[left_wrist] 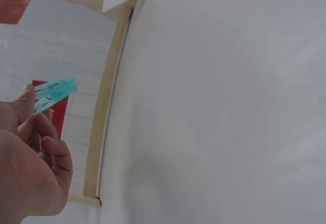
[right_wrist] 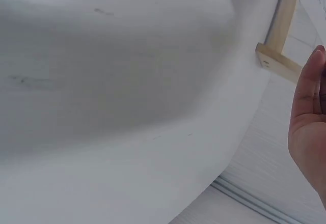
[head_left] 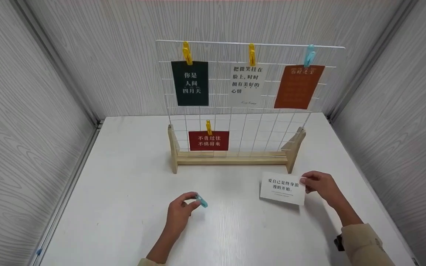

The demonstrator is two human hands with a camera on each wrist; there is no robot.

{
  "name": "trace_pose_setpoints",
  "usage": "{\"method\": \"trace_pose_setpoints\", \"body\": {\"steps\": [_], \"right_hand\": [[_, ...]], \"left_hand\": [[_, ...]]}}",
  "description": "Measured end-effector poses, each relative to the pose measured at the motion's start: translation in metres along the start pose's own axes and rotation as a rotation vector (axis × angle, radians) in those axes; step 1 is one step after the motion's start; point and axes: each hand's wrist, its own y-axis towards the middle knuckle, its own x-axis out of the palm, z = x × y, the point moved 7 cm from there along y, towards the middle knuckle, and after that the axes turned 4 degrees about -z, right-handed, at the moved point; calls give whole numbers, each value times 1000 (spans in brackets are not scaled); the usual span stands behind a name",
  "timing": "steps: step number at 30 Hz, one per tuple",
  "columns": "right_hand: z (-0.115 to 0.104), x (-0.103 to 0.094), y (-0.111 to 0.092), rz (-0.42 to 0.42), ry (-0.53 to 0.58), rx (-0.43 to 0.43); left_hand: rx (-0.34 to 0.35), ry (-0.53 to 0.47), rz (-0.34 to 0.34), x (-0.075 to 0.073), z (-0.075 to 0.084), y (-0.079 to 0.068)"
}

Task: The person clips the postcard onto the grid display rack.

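Note:
In the head view, my left hand point(head_left: 179, 214) pinches a light blue clothespin point(head_left: 201, 201) between thumb and fingers, above the table in front of the rack. The left wrist view shows the clothespin point(left_wrist: 57, 92) from close by, its handle end at the fingertips. My right hand point(head_left: 322, 184) grips the right edge of a white card point(head_left: 282, 188) printed with dark Chinese characters. That card is tilted and casts a shadow on the table. Only part of the right hand point(right_wrist: 308, 127) shows in the right wrist view, with a corner of the card beyond it.
A white wire grid point(head_left: 252, 129) stands in a wooden base point(head_left: 231, 160). Yellow clips hold a dark green card point(head_left: 192, 98), a white card point(head_left: 248, 94) and a small red card point(head_left: 209, 147). A blue clip point(head_left: 310, 56) holds an orange-brown card point(head_left: 298, 90). Grey panels surround the table.

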Motion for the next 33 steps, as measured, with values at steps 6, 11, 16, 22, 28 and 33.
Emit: {"method": "trace_pose_setpoints", "body": {"steps": [6,11,16,22,28,33], "right_hand": [[-19,8,8,9,-23,-51],[-34,13,14,38,-84,-97],[-48,18,20,60,-110,-133],[-60,22,22,93,-87,-144],[-70,26,24,115,-94,-171],[-74,26,27,115,-70,-181]], "left_hand": [[71,19,-23,19,33,22],[143,32,-29,32,59,38],[209,62,-44,46,79,50],[235,92,-47,57,92,56],[264,136,-6,59,102,60],[311,137,27,63,113,67]]}}
